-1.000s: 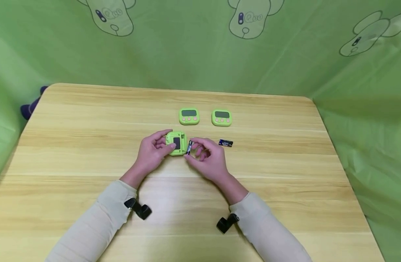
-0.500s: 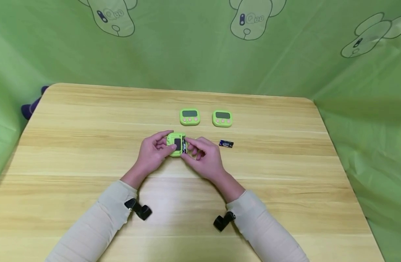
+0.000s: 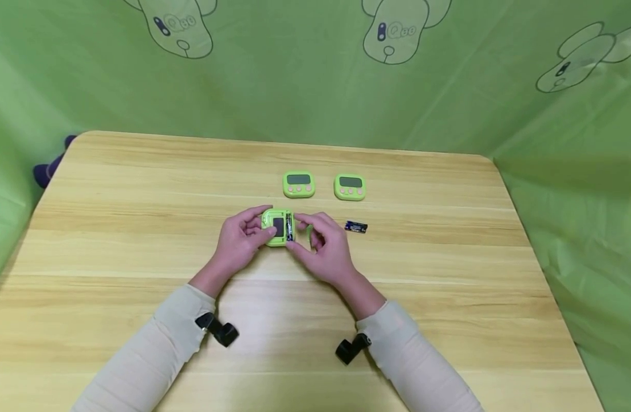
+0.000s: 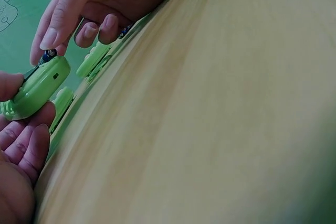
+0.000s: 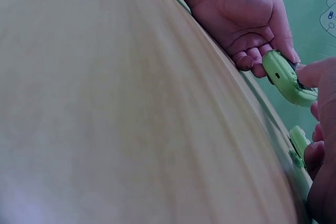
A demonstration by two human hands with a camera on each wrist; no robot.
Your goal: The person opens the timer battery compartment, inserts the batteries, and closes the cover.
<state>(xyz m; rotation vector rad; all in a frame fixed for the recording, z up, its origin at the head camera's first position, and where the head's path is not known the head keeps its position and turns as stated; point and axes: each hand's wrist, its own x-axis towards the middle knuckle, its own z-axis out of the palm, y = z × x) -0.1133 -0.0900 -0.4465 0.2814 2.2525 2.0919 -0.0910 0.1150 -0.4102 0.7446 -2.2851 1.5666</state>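
Note:
My left hand grips a green digital timer with its back turned up, thumb on the back and fingers underneath. A slim dark battery lies in the slot along the timer's right side. At that slot, my right hand has its thumb at the battery's near end and its index finger by the far end, pinching across it. In the left wrist view, the battery's end shows above the timer's rim under the right fingertips. A small green piece appears between the right fingers; whether they hold it is unclear.
Two more green timers, one left and one right, lie screen up beyond the hands. Dark blue batteries, seemingly side by side, lie right of the right hand. Green curtains surround the wooden table.
The right hand has moved left, bringing the battery from beside the timer into its slot. Its index finger has since shifted slightly off the battery's far end. The left hand stays put.

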